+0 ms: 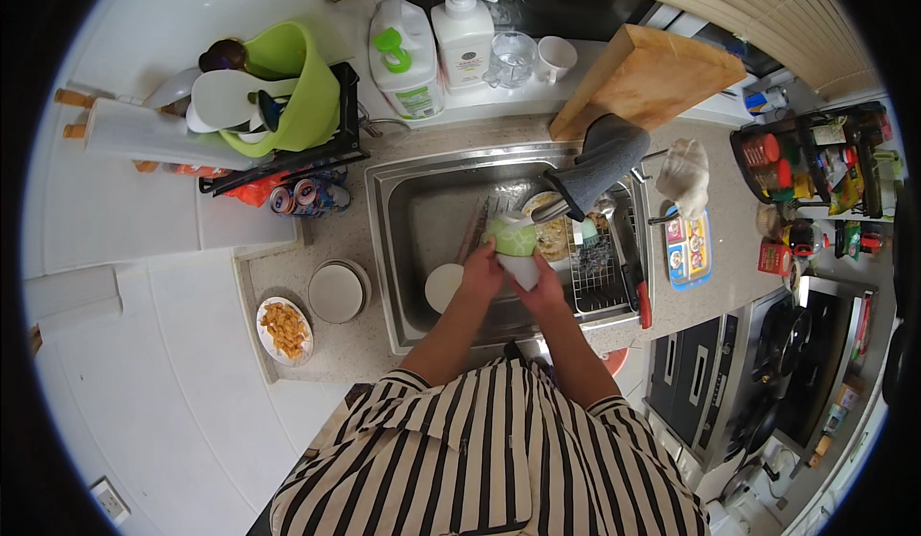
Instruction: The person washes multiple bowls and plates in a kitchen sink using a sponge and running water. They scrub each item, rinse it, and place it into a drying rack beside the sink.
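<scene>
Over the stainless-steel sink, my left hand and my right hand grip a green-and-white bowl from both sides. The bowl is tipped on its side beneath the mouth of the faucet; its inside is hidden from me. A round white dish lies in the sink beside my left wrist. Chopsticks rest on the sink bottom beyond that hand. Behind the bowl, food scraps show in a partly hidden dish. Right of my right hand is a wire rack.
A green brush, a ladle and a red-handled utensil lie at the rack. Grey cloth wraps the faucet. Stacked white plates and a plate of food stand left; a wooden cutting board leans behind.
</scene>
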Demonstrator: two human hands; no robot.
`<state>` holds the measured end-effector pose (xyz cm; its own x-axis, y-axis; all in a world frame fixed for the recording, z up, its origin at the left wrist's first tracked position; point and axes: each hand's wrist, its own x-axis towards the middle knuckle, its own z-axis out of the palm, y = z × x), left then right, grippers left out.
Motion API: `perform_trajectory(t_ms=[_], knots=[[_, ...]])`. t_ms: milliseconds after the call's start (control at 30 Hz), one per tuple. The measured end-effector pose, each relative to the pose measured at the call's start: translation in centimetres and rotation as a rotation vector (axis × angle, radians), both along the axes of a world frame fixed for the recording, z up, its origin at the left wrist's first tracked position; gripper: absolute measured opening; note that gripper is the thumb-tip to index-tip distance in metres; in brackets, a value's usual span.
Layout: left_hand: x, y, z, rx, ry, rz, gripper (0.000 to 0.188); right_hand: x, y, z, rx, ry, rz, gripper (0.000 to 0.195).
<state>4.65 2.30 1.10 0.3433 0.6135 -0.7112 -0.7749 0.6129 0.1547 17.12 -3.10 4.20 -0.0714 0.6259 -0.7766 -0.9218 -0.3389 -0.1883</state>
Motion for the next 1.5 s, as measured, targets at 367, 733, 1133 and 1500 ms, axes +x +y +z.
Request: perform_trajectory(t_ms=[367,733,1133,1500], knots=[[-2.2,2.9,3.3,0.427,0.730,-0.820,0.026,0.6,0.1,2.2,0.737,-1.705,0.400,0.037],[-3.3,-0.5,2.4,0.537,0.437,-0.727,0.024,4.0,6.6,-12.0,0.247,-0.736,0.540,0.035],[-2.8,1.4,3.6,0.295,0.470,-0.496,0.022,-2.9,0.4,-1.2,0.591,-1.732,0.290,0.049],[-4.8,-0.3,1.3,0.260,0.302,-0.429,0.028,-3.1,0.3,-2.6,0.456,-1.533,0.207,0.039]])
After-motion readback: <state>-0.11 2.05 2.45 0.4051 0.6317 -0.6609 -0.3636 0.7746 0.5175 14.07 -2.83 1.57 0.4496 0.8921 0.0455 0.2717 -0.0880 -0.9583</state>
